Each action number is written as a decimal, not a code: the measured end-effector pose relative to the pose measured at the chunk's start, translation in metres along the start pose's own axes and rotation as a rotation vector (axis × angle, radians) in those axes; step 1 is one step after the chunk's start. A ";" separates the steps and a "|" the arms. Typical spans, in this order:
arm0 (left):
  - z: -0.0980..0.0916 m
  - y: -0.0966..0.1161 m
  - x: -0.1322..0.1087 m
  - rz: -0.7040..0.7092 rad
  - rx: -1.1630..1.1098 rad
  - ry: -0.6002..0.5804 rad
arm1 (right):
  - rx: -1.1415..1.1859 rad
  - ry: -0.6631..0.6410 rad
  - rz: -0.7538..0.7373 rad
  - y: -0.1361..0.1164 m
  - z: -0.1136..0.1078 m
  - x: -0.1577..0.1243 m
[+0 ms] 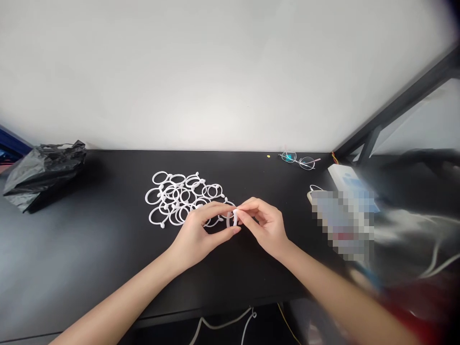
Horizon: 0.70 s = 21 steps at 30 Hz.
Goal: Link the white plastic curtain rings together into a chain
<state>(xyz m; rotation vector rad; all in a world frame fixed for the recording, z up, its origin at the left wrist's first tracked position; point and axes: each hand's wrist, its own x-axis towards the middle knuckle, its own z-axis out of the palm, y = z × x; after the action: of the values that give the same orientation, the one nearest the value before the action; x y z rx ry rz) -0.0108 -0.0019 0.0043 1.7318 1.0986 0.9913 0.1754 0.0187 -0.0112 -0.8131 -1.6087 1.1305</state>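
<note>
A white ring with a small knob (235, 218) is held upright between my two hands, just above the black table. My left hand (199, 227) has the ring between its thumb below and its fingers above. Thumb and fingertips of my right hand (264, 223) pinch the ring at its upper right, by the knob. Behind and to the left of my hands lies a loose pile of similar white rings (176, 206), overlapping each other. My left hand hides part of the pile's near right side.
A black plastic bag (46, 170) lies at the left. Eyeglasses (297, 161) rest near the wall at the back right, beside a tiny yellow bit (268, 156). A white box (350, 184) and a pixelated object (339, 223) are at the right. Cables (223, 327) hang below the table's front edge (201, 310).
</note>
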 end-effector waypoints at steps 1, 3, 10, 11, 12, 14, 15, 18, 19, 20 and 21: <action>-0.001 -0.001 0.000 0.016 0.024 0.038 | 0.008 0.012 0.020 0.001 0.000 0.000; -0.003 -0.004 0.002 0.048 0.117 0.135 | 0.025 0.038 0.067 0.003 -0.001 0.001; -0.015 -0.034 0.010 0.273 0.673 0.258 | -0.062 0.120 0.086 0.007 -0.005 0.000; -0.015 -0.036 0.010 0.271 0.707 0.251 | -0.080 0.124 0.086 0.007 -0.005 0.000; -0.016 -0.037 0.011 0.260 0.727 0.242 | -0.098 0.126 0.088 0.007 -0.005 0.000; -0.019 -0.034 0.012 0.244 0.732 0.220 | -0.148 0.129 0.093 0.007 -0.004 0.001; -0.022 -0.031 0.012 0.242 0.721 0.210 | -0.186 0.128 0.087 0.006 -0.004 0.001; -0.042 -0.022 0.013 0.225 0.680 0.285 | -0.319 0.112 0.024 0.007 -0.004 0.001; -0.052 -0.022 0.013 0.190 0.671 0.347 | -0.369 0.092 0.005 0.007 -0.004 0.000; -0.063 -0.024 0.012 0.134 0.665 0.406 | -0.424 0.057 0.001 0.007 -0.004 0.000; -0.074 -0.029 0.011 0.073 0.678 0.452 | -0.481 0.008 0.011 0.007 -0.003 0.000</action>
<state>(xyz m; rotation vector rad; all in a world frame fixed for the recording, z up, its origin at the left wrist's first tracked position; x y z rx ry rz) -0.0827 0.0333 0.0047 2.1366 1.8303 1.1749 0.1784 0.0223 -0.0174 -1.1318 -1.9009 0.7492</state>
